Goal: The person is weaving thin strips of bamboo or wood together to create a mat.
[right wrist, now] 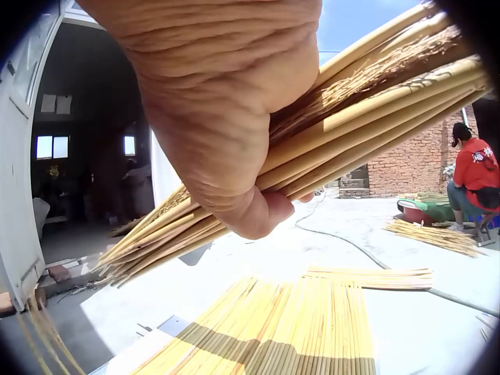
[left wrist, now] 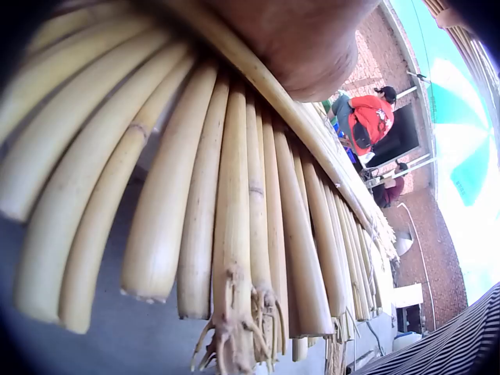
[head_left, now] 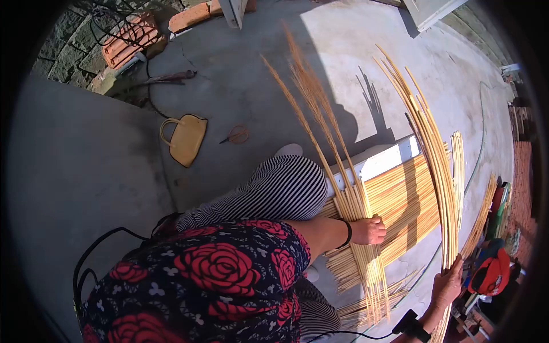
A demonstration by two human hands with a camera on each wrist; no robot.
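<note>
My right hand [head_left: 446, 283] grips a thick bundle of long pale stalks [head_left: 437, 166], raised above the ground. Up close in the right wrist view, my fingers [right wrist: 273, 211] curl round this bundle, which has a brushy brown part among the smooth stems. Over a row of flat-laid stalks [head_left: 394, 188], my left hand [head_left: 368, 230] holds several plumed stalks [head_left: 349, 200] that lie across the row. The left wrist view has a single stalk [left wrist: 258, 78] running under the palm, above cut stalk ends [left wrist: 164, 234], some with roots.
A white board [head_left: 389, 160] lies under the row's far side. Scissors [head_left: 237, 135] and a yellow handbag [head_left: 186, 139] are on the concrete floor. More stalks [right wrist: 433, 237] lie near a seated person in red [right wrist: 475, 173]. Bricks [head_left: 131, 37] and black cable are at far left.
</note>
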